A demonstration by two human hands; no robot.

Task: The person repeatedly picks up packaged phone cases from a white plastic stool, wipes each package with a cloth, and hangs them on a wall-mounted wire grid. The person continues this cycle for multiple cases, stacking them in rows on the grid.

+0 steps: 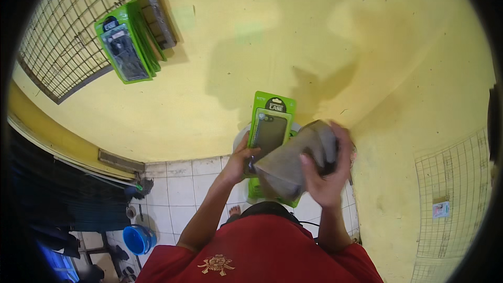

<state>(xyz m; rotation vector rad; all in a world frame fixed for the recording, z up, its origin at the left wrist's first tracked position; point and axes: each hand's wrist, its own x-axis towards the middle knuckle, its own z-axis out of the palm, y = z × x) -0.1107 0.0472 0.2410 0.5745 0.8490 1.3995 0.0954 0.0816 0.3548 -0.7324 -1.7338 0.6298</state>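
My left hand (240, 160) grips the left edge of a green phone case package (271, 126), thumb across its front. A dark, see-through phone case shows in the package's clear window. In my right hand (330, 175) is a bunched grey cloth (296, 160), slightly smeared by motion. Its lower left corner overlaps the right lower part of the package; whether they touch I cannot tell. More green packaging (255, 191) shows below the cloth, partly hidden by it and by my hands.
A metal wire rack (78, 26) on the wall at upper left carries several green phone case packages (128, 47). Another wire grid (453, 188) hangs on the right. A blue bucket (137, 239) stands on the white tiled floor (178, 188), near a dark curtain (78, 194).
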